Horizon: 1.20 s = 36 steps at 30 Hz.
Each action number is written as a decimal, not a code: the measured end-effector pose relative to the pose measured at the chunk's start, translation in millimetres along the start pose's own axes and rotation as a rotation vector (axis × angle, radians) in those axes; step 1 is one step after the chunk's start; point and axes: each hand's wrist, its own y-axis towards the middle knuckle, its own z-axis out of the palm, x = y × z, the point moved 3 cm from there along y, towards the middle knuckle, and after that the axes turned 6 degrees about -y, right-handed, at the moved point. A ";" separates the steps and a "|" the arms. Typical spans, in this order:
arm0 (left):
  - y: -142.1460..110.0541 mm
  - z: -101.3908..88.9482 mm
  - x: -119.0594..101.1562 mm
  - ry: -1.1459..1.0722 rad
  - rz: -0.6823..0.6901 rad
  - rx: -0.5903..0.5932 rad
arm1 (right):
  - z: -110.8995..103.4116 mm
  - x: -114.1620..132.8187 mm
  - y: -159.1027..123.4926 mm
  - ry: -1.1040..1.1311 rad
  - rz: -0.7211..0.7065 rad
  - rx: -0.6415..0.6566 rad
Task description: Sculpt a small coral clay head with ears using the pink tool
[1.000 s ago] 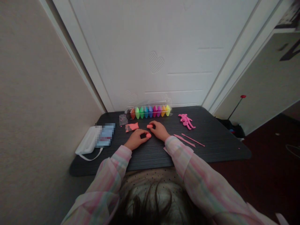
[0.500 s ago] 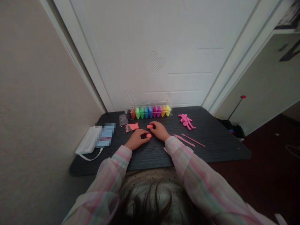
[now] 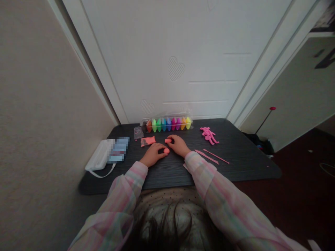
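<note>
My left hand rests low over the dark table, its thumb and fingers closed around a small round ball of coral clay. Just beyond it, my right hand pinches a short coral clay roll between thumb and fingers. The two clay pieces are apart. An opened packet of coral clay lies beyond my left hand. Pink modelling tools lie to the right of my right wrist, and another pale pink piece is partly hidden under my sleeve.
A clear tray of several coloured clay packs stands at the back, beside a small clear plastic container. A pink clay figure lies back right. A white power bank with a cable and a blurred blue item occupy the left.
The view has shifted very slightly. Both hands keep hold of their clay pieces in nearly the same place.
</note>
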 end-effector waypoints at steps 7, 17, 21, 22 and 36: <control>0.2 0.7 0.7 0.004 -0.001 -0.004 | -0.1 -0.4 -0.2 -0.002 -0.010 0.006; -0.5 0.3 -0.2 0.012 -0.006 -0.017 | -0.4 0.4 -0.3 -0.012 -0.005 0.004; -0.8 0.9 -1.6 0.010 0.011 -0.005 | 0.3 -0.1 0.1 -0.027 -0.003 0.013; -0.8 1.1 -2.1 0.011 0.015 -0.001 | 0.3 -0.1 0.1 -0.032 -0.003 0.014; 0.2 1.7 -1.7 0.004 0.012 0.006 | -0.9 1.9 -0.5 -0.056 -0.016 0.020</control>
